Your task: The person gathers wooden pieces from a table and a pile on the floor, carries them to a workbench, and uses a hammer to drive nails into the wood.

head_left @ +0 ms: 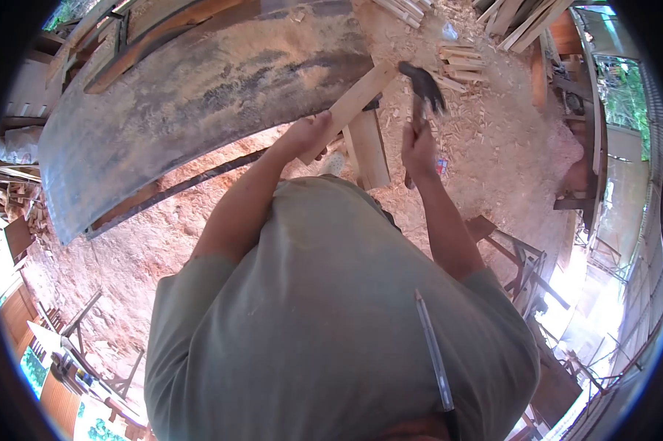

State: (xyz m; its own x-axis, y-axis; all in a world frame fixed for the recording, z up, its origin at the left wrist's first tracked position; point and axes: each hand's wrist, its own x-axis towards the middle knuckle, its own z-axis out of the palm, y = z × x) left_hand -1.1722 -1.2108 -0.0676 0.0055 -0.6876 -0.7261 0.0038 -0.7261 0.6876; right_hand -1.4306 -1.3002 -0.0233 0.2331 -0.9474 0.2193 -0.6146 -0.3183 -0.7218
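Note:
My left hand (311,135) is closed around the near end of a flat pale wooden board (357,99), which slants up and to the right over the edge of a worn workbench (199,95). In my right hand (419,151) is a claw hammer (419,110), gripped by its handle. The hammer's dark head is at the far end of the board, right at its corner in this view, and its claw side is slightly blurred. Below the held board, a second pale board (366,151) juts from the bench edge towards my body.
Wood shavings (485,154) cover the floor to the right. Stacked wood strips (462,62) lie at the back right, with more lumber (526,22) behind. A dark beam (155,51) rests on the bench. A metal-framed stand (519,257) is at my right.

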